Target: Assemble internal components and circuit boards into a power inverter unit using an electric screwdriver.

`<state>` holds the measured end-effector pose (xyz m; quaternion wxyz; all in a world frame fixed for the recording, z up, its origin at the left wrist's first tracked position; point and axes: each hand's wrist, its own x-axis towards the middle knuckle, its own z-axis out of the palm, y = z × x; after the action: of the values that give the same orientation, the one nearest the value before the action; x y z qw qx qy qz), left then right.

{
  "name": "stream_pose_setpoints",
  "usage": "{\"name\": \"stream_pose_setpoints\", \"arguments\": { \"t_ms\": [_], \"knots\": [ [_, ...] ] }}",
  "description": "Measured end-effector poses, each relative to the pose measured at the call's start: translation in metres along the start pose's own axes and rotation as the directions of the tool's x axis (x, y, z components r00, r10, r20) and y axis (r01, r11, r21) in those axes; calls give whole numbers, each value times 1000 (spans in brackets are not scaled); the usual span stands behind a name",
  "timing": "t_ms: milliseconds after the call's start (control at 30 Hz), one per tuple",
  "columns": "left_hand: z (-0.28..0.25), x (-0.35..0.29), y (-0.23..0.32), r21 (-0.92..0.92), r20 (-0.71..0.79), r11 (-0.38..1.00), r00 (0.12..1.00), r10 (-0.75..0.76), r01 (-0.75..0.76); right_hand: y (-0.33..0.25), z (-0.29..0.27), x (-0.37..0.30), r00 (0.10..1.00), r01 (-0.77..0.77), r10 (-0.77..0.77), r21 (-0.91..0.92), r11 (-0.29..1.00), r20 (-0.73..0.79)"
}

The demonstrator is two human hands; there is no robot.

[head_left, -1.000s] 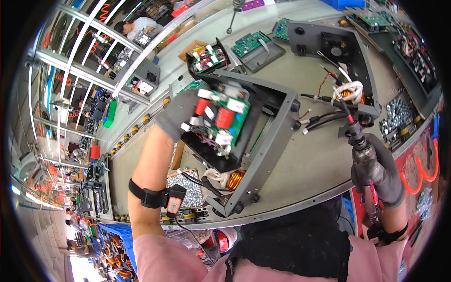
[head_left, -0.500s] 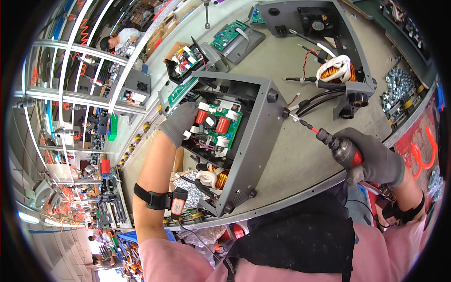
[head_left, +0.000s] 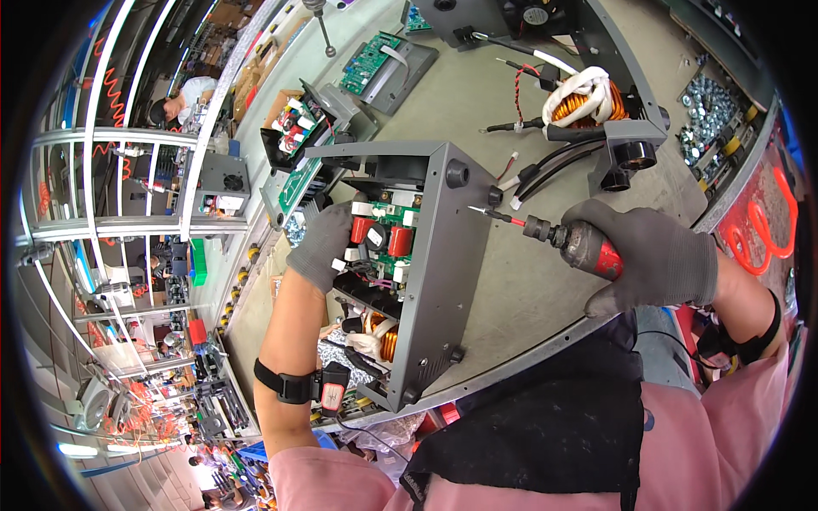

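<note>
A grey metal case (head_left: 439, 281) stands open-sided before me, with a green circuit board (head_left: 388, 230) bearing red and white parts inside. My left hand (head_left: 325, 247), in a grey glove, is curled at the board's left edge; some fingertips are hidden behind it. In my gloved right hand (head_left: 652, 255) is a power screwdriver (head_left: 588, 249), its bit pointing left across the case's side panel. Whether the tip touches the panel I cannot tell. A copper coil with white wrapping (head_left: 375, 341) sits in the case's lower part.
A second grey case (head_left: 635, 128) with a white-wrapped copper coil (head_left: 588, 98) stands at the far right. Behind are a small board unit (head_left: 294, 128) and a green board on a grey plate (head_left: 371, 64). Loose screws (head_left: 711, 111) lie right; a hanging tool (head_left: 324, 30) is above.
My right hand has brought the screwdriver left, its tip passing from beside the case's black foot to over the side panel. The left hand stays at the board. The whole view has shifted.
</note>
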<state>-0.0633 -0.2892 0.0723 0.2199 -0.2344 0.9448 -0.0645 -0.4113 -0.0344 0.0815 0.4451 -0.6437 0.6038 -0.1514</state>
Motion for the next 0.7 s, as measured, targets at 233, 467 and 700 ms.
{"name": "stream_pose_setpoints", "arguments": {
  "t_ms": [233, 467, 700],
  "knots": [
    [-10, -2, 9, -109, -44, 994, 999, 1, -5, -4, 0, 5, 1000, 3, -1, -65, 998, 25],
    [-13, -2, 7, 95, -29, 995, 999, 34, -31, -5, -3, 8, 1000, -7, 10, -89, 996, 30],
    [-6, -3, 3, 188, -13, 982, 1000, 20, -17, -15, -3, 8, 1000, 2, -1, -151, 989, 8]
  ]
}}
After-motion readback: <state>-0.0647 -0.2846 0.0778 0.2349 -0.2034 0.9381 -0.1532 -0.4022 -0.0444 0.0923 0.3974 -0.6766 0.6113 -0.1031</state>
